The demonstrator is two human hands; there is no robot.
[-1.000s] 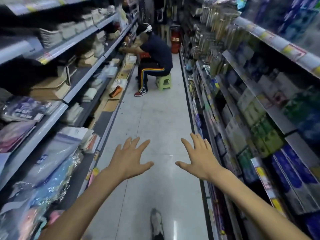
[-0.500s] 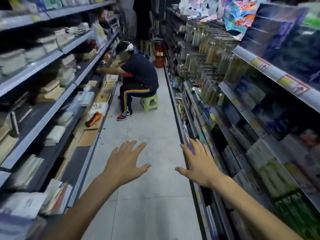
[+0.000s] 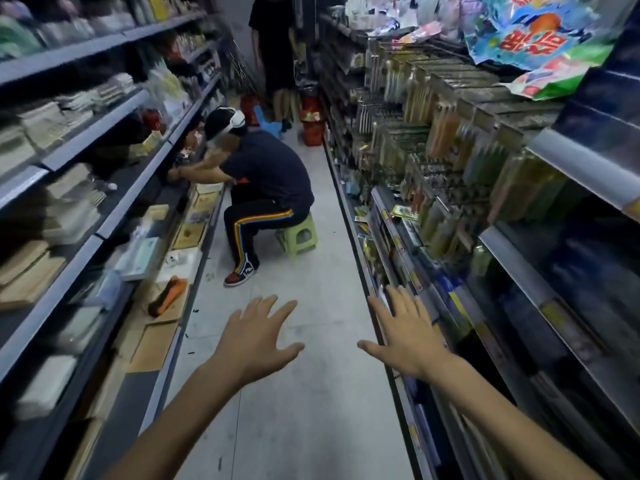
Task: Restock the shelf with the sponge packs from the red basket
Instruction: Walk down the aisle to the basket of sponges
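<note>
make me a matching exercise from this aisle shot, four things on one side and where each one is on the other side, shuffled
Things
1. left hand
2. green stool
3. red basket
4. printed bag

Places
a. high up on the right-hand shelving
b. under the seated person
c. spread open above the floor, nearest the camera
d. on the floor at the far end of the aisle

Pairs: 1-c, 2-b, 3-d, 4-a
</note>
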